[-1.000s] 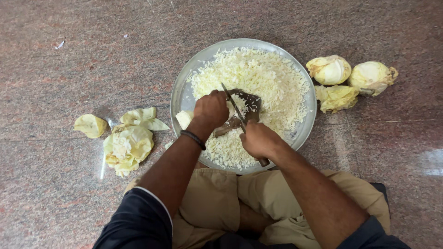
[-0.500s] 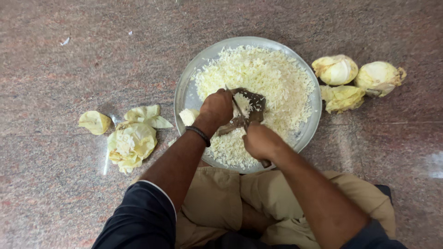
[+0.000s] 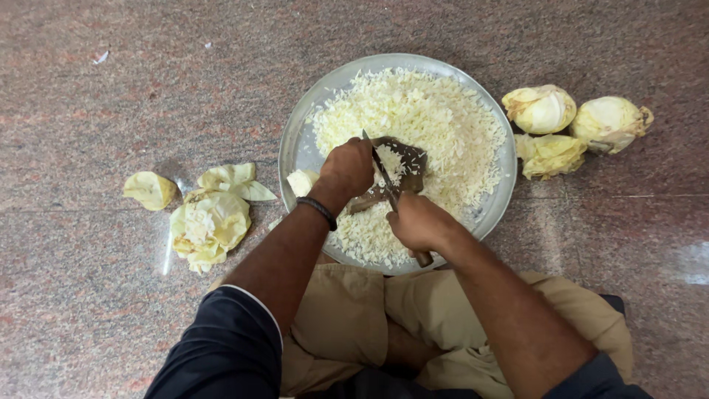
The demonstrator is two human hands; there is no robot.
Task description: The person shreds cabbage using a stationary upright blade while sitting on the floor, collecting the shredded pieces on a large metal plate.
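Note:
A round metal tray (image 3: 295,148) on the stone floor holds a heap of finely shredded cabbage (image 3: 428,118). My right hand (image 3: 417,222) grips the handle of a knife (image 3: 378,166), whose blade slants up toward the tray's middle over a small dark board (image 3: 410,166). My left hand (image 3: 347,168), with a dark band on its wrist, is closed on cabbage at the blade; what it holds is mostly hidden by the fingers. A pale cabbage chunk (image 3: 301,181) lies in the tray just left of that hand.
Three cabbage pieces (image 3: 565,125) lie on the floor right of the tray. Loose outer leaves (image 3: 207,214) and one small piece (image 3: 149,189) lie to the left. My crossed legs in tan trousers (image 3: 354,318) sit right below the tray.
Both hands stay at the blade over the board with only small shifts. The view has drifted slightly, so the tray sits a little to the right.

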